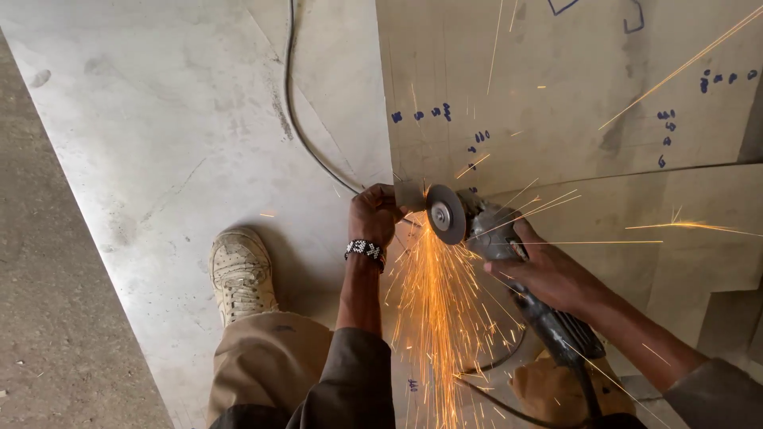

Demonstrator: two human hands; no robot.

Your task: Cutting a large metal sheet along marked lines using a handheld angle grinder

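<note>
I watched from the head camera as sparks (435, 318) streamed down from the angle grinder (497, 254) toward the person's knees, across a black power cable (298, 119) that ran up over the large metal sheet on the floor (159, 119). A second sheet (572, 87), marked with blue pen, lay over that floor sheet, up and to the right of the grinder; its lower left corner met the grinder's disc (446, 213). A tan shoe (238, 274) stood on the floor sheet, left of the grinder.

The grinder's long axis ran diagonally — disc end up and to the left, tail and cord down to the right. The right hand (552, 274) was clamped around the body just behind the head, fingers wrapped over the top. The left hand (373, 214), wearing a beaded bracelet (366, 250), sat just left of the disc, fingers closed on the corner of the marked sheet — the disc spun right beside its knuckles.
</note>
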